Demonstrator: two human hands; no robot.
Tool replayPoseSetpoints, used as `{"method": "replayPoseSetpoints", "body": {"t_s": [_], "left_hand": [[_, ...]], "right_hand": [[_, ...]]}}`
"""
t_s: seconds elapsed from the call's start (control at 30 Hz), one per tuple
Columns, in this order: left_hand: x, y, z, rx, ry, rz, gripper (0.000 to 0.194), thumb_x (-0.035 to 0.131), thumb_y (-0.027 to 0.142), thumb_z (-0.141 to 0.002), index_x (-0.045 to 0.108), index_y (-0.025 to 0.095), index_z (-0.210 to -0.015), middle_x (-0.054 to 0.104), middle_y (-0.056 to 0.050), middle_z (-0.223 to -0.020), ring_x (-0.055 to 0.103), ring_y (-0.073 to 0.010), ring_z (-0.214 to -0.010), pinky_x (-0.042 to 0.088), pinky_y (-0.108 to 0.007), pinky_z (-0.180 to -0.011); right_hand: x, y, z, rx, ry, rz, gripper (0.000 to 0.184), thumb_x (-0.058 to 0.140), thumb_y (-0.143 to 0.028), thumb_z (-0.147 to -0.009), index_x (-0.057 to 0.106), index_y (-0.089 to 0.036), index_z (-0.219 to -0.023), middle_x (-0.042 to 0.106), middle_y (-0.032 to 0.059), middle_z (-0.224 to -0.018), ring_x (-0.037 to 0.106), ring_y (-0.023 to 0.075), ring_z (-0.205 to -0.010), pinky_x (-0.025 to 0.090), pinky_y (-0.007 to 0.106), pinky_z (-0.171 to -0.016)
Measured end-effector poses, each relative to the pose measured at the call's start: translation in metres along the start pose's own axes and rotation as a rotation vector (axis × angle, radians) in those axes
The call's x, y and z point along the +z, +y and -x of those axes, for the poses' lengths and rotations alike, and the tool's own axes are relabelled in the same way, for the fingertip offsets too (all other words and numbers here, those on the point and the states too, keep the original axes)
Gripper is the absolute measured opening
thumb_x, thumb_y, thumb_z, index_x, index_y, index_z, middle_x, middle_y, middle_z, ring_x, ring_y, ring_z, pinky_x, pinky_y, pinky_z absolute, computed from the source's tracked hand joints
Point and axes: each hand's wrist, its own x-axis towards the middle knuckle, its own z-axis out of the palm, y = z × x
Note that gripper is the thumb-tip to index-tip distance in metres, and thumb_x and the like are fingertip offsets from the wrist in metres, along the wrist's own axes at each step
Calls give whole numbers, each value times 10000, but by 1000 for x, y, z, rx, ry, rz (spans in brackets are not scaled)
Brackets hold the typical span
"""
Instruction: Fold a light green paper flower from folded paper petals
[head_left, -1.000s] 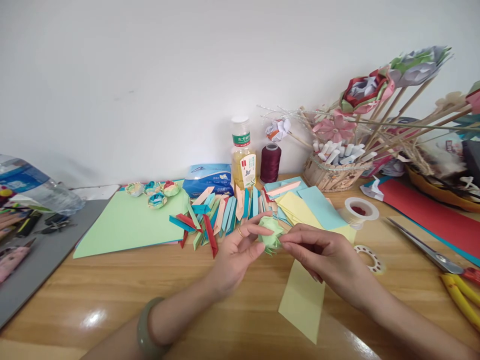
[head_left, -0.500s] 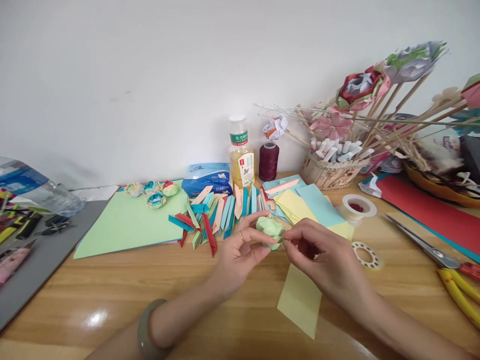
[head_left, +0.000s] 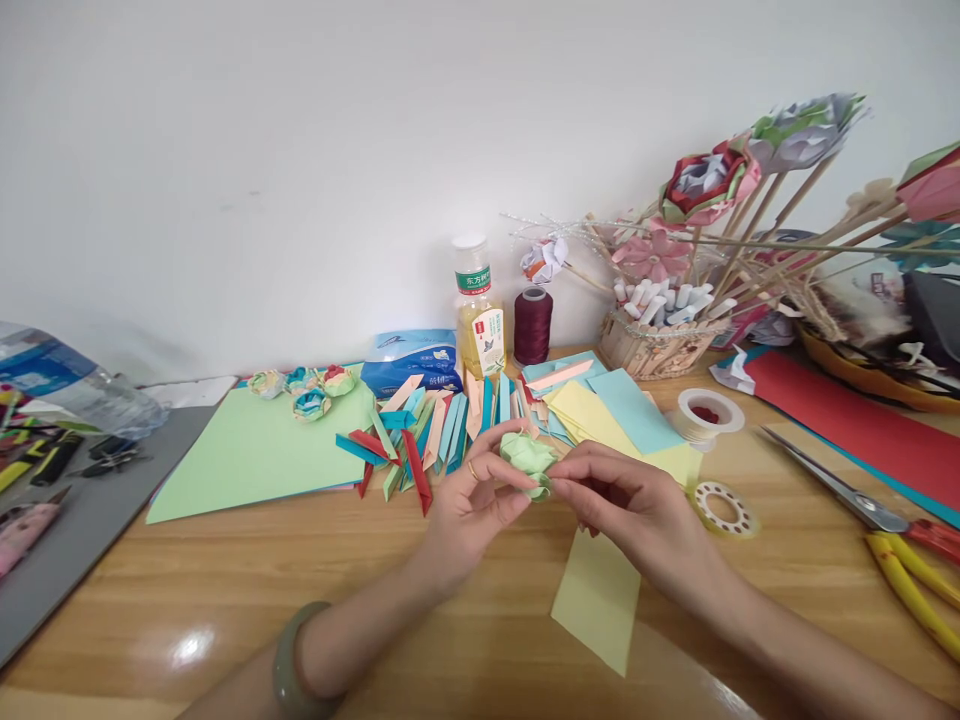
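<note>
A light green folded paper flower (head_left: 527,455) is held up over the table between both hands. My left hand (head_left: 472,500), with a ring on a finger, is closed around its left side and underside. From the right, my right hand (head_left: 622,495) pinches the flower's lower right edge between thumb and index finger. The other fingers of that hand are curled in, and parts of them are hidden. Below the hands lies a pale yellow paper sheet (head_left: 598,605). Just behind the flower are folded paper strips (head_left: 435,430) in red, blue, green and peach.
Several small paper flowers (head_left: 311,403) rest on green sheets (head_left: 247,460) at left. Scissors (head_left: 855,490), a tape roll (head_left: 721,508) and a white spool (head_left: 705,415) lie at right. Along the wall stand a bottle (head_left: 480,330), maroon thread (head_left: 532,325) and a basket (head_left: 660,345).
The flower and both hands have shifted slightly left in view. My right fingers now press closer against the flower's lower edge. The whole scene has moved a little with the camera.
</note>
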Motion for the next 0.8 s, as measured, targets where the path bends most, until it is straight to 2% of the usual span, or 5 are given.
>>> {"method": "replayPoseSetpoints", "body": {"t_s": [0.17,0.4,0.53,0.63,0.8], "left_hand": [[1,1,0,-15,-38,21,134,588,109,-789,652,224,-817,391,-32,-1337,415,-220,-1223,369,-343,-962],[1,-1,0,19,-72,19,116,603,124,-778,652,216,-827,394,-51,-1327,428,-230,-1205,367,-354,-952],[0,-2,-1,32,-60,-23,87,618,124,-764,638,201,-798,374,-57,-1342,379,-243,-1239,367,-347,-938],[0,-3,-1,43,-60,-40,72,612,127,-768,625,195,-790,371,-63,-1342,417,-237,-1201,375,-345,-915],[0,-3,0,32,-42,-65,49,605,139,-774,612,186,-762,370,-65,-1349,437,-237,-1178,370,-351,-907]], "right_hand": [[1,4,-1,5,0,37,146,541,-266,-822,644,-186,-756,564,11,-695,472,107,-535,384,220,-449],[4,0,2,-107,63,216,170,487,-156,-803,560,-179,-651,535,6,-637,481,116,-546,381,223,-474],[5,3,6,-211,78,276,140,488,-136,-803,560,-180,-691,529,9,-664,468,102,-514,385,219,-457],[5,4,7,-295,83,304,128,488,-132,-810,568,-183,-724,551,17,-701,467,90,-494,392,211,-445],[4,1,5,-282,37,372,153,475,-121,-826,606,-187,-782,603,22,-687,523,113,-538,415,216,-468]]}}
